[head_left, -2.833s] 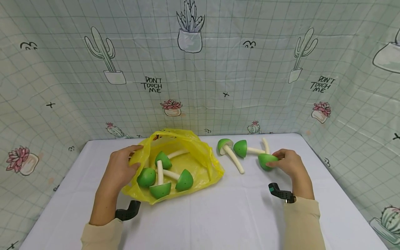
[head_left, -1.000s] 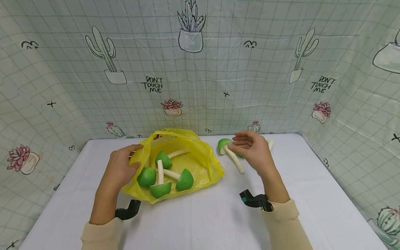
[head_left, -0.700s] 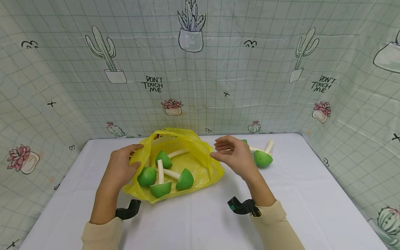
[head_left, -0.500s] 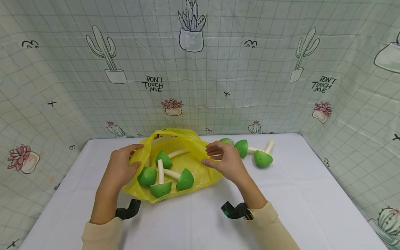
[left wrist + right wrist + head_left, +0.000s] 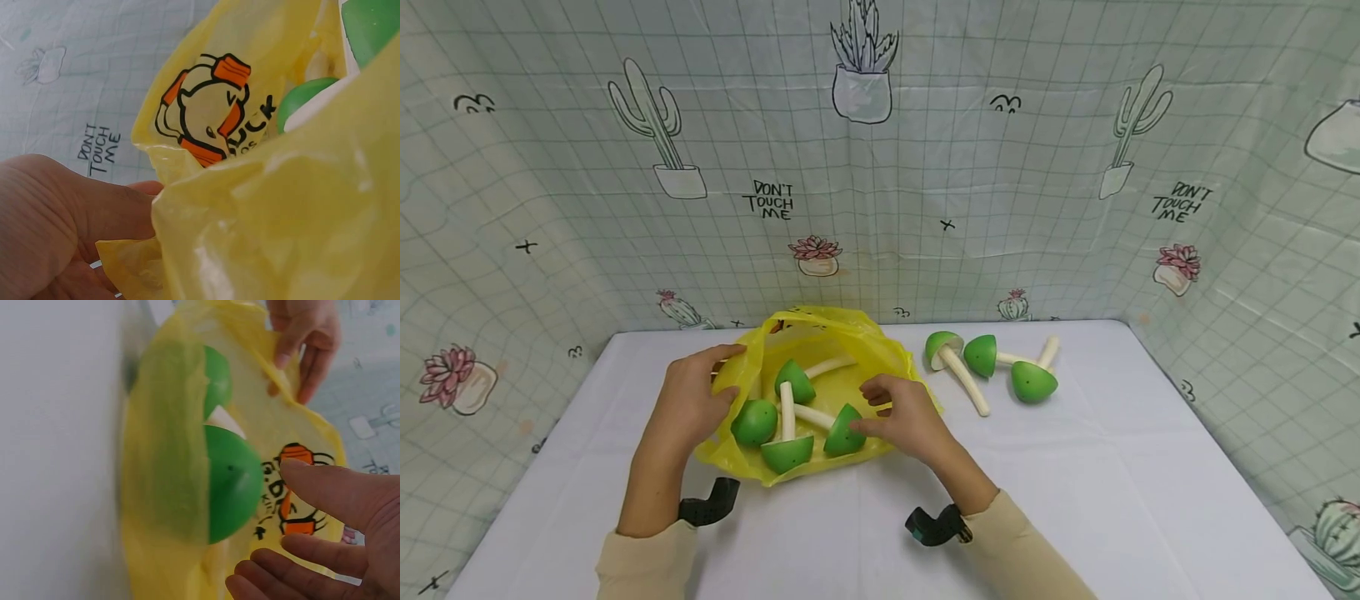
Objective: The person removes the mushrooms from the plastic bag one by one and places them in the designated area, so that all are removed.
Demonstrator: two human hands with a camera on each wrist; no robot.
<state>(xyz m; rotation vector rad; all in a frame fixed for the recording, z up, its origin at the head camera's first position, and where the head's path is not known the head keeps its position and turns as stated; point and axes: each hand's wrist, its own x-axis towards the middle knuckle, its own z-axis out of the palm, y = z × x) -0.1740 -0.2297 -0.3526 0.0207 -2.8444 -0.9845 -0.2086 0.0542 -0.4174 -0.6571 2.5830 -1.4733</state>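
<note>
My left hand [image 5: 688,404] pinches the left edge of a yellow plastic bag [image 5: 823,327], whose mouth faces me. In the left wrist view, the bag's film [image 5: 262,219] covers much of the picture and a duck print shows. Several toy mushrooms with green caps and white stems lie in the bag, among them one at the right [image 5: 846,430] and one in front [image 5: 787,454]. My right hand [image 5: 906,417] is at the bag's mouth beside the right mushroom, fingers spread and holding nothing. The right wrist view shows a gap between the thumb and that green cap [image 5: 231,481].
Right of the bag, three more mushrooms lie on the white tablecloth [image 5: 865,542]: one nearest the bag [image 5: 966,379], one in the middle [image 5: 981,356] and one farthest right [image 5: 1033,382]. Behind stands a grid-patterned cloth backdrop [image 5: 895,183] with plant drawings.
My right hand has let go of the farthest-right mushroom and moved left to the bag's mouth. That mushroom shifted slightly left and its stem turned. The left hand stays put.
</note>
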